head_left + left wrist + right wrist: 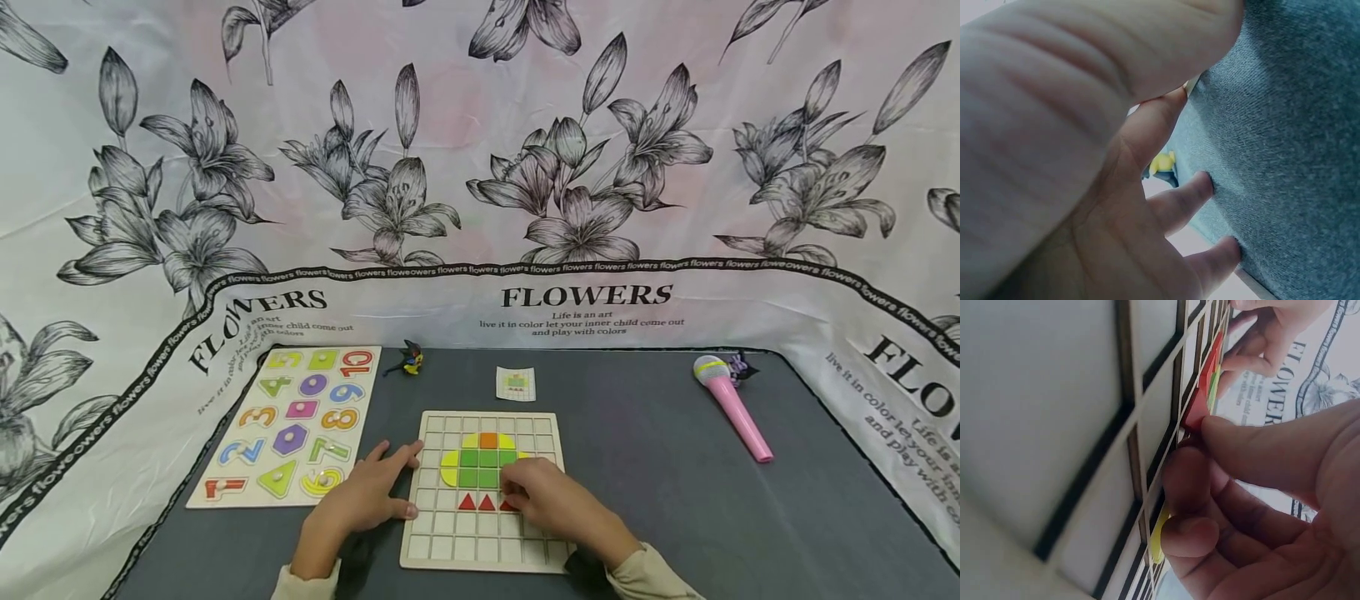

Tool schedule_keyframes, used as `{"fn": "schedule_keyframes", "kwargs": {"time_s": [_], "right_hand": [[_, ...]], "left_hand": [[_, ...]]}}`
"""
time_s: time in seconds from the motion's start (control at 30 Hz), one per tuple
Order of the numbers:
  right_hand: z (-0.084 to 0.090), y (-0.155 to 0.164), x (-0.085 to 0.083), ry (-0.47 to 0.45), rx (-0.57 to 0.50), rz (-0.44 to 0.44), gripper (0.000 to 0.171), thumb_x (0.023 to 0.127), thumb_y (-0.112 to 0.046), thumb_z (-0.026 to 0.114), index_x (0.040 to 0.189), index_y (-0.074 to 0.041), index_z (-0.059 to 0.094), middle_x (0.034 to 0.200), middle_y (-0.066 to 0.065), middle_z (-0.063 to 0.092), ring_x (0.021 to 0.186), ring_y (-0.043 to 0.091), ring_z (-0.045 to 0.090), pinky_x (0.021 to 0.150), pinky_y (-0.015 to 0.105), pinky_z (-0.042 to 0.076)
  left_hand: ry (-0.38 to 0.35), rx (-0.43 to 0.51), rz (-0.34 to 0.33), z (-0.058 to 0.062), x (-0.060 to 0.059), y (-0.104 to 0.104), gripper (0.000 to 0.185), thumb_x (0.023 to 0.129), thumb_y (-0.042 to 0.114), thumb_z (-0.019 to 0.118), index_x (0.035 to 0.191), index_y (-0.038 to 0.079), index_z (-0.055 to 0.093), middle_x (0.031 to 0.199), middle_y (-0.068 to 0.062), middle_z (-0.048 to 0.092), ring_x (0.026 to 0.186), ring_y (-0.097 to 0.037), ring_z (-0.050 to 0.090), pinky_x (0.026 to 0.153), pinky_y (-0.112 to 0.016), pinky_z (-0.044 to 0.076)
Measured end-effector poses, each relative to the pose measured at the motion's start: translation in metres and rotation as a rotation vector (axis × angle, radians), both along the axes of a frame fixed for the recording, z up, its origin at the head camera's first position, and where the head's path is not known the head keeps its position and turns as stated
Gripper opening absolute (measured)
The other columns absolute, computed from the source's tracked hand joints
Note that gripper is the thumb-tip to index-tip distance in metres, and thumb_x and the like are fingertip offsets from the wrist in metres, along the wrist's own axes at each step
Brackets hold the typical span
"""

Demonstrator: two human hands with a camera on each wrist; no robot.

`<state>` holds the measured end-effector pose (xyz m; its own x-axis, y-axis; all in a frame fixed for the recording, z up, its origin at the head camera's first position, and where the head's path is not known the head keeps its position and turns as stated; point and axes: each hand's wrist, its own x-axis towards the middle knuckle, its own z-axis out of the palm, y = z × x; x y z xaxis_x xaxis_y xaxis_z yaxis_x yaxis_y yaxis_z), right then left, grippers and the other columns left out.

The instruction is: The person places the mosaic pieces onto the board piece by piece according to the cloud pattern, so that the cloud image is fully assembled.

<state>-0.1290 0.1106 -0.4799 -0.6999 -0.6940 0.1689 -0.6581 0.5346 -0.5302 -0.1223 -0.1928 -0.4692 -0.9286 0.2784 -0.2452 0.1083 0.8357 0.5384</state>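
Note:
A pale wooden grid board lies on the grey table. On it is a pattern of green square tiles, yellow rounded tiles and one orange square tile. Below them stands a row of red triangle tiles. My right hand pinches the rightmost red triangle tile at the grid, thumb against it and other fingers curled; part of it is hidden. My left hand rests at the board's left edge with fingers spread, and some fingertips touch the table cloth.
A number and shape puzzle board lies left of the grid board. Behind are a small patterned card and a small black-and-yellow figure. At right lies a pink toy microphone beside a dark purple figure. A flower-printed curtain borders the table.

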Motion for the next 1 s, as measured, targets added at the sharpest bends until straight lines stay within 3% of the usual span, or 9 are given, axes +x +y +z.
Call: {"fn": "schedule_keyframes", "kwargs": {"time_s": [0.23,0.37,0.53,0.73,0.83,1.0], "right_hand": [[-0.001,-0.006,0.006,0.056,0.012,0.004,0.027,0.095,0.009,0.073,0.084,-0.013,0.063,0.079,-0.01,0.053,0.072,0.004,0.045,0.064,0.02,0.046],[-0.003,-0.01,0.011,0.03,0.022,-0.003,0.027,0.096,0.008,0.073,0.083,-0.013,0.063,0.078,-0.011,0.05,0.071,0.003,0.044,0.062,0.019,0.043],[-0.005,-0.014,0.012,0.004,0.012,-0.004,0.023,0.096,0.006,0.073,0.086,-0.013,0.065,0.079,-0.01,0.056,0.071,0.002,0.047,0.063,0.019,0.046],[0.002,-0.001,0.007,-0.036,-0.017,-0.014,0.011,0.099,0.0,0.072,0.096,-0.01,0.072,0.082,-0.01,0.064,0.071,-0.001,0.052,0.064,0.022,0.051],[0.007,0.015,0.001,-0.007,-0.056,-0.081,0.01,0.101,0.0,0.071,0.096,-0.008,0.073,0.08,-0.011,0.06,0.068,0.0,0.05,0.062,0.023,0.049],[0.012,0.045,-0.01,0.077,-0.057,-0.278,0.009,0.1,0.0,0.071,0.095,-0.007,0.073,0.078,-0.011,0.054,0.068,0.003,0.047,0.059,0.025,0.045]], "left_hand": [[0.005,-0.023,0.004,-0.002,0.0,-0.003,0.089,0.085,0.025,0.092,0.162,0.018,0.047,0.153,-0.008,0.059,0.157,-0.049,0.026,0.111,-0.081,0.033],[-0.011,-0.013,-0.003,-0.002,0.003,-0.007,0.09,0.085,0.024,0.093,0.162,0.017,0.047,0.151,-0.006,0.061,0.157,-0.05,0.025,0.112,-0.082,0.032],[-0.026,0.014,-0.008,-0.004,0.006,-0.014,0.089,0.085,0.024,0.093,0.161,0.015,0.047,0.147,-0.002,0.063,0.156,-0.052,0.024,0.112,-0.083,0.029],[-0.054,0.043,-0.044,-0.015,0.007,-0.021,0.094,0.086,0.036,0.091,0.164,0.014,0.042,0.149,-0.004,0.061,0.155,-0.057,0.021,0.113,-0.085,0.023],[-0.07,0.055,-0.029,-0.019,0.007,-0.022,0.094,0.085,0.036,0.092,0.164,0.015,0.044,0.149,-0.004,0.061,0.156,-0.055,0.022,0.113,-0.085,0.023],[-0.089,0.05,-0.016,-0.02,0.009,-0.023,0.093,0.085,0.035,0.092,0.163,0.014,0.046,0.151,-0.005,0.06,0.156,-0.054,0.021,0.112,-0.085,0.025]]}}
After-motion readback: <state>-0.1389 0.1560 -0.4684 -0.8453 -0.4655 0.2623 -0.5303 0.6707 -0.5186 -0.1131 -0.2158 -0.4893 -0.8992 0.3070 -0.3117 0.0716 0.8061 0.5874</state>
